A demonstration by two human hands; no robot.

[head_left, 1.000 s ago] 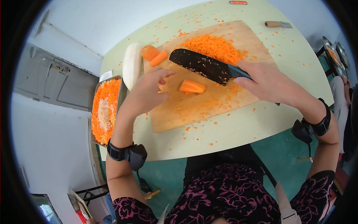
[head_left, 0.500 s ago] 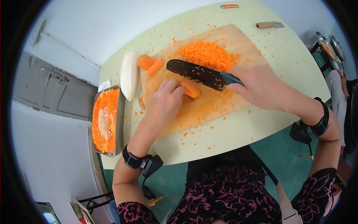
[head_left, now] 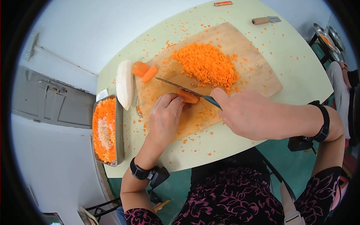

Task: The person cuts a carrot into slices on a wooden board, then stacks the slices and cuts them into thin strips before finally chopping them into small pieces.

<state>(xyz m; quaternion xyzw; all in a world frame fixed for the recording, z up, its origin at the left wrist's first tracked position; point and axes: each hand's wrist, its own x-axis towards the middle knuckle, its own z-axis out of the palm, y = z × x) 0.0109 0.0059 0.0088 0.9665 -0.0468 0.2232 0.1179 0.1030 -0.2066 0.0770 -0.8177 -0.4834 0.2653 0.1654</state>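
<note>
My left hand [head_left: 165,115] has its fingers curled round the left end of a carrot piece [head_left: 188,96], pressing it to the wooden cutting board [head_left: 258,71]. In my right hand [head_left: 249,112] is the handle of a kitchen knife [head_left: 180,86]. Its dark blade stands on edge along the far side of that carrot piece, close to my left fingertips. Beyond the blade, a heap of chopped carrot [head_left: 206,63] covers the middle of the board. Two more carrot pieces [head_left: 141,69] lie by the board's left corner.
A peeled white radish [head_left: 124,84] lies left of the board. Next to it stands a metal tray [head_left: 120,127] filled with chopped carrot and a pale heap. A wooden-handled peeler-like tool [head_left: 266,20] and a red lighter-like object [head_left: 223,3] lie at the back. A seated person [head_left: 339,86] is at right.
The knife has turned from blade-flat beside the chopped heap to edge-down at the carrot piece. My right hand has moved nearer and lower, with its back now showing.
</note>
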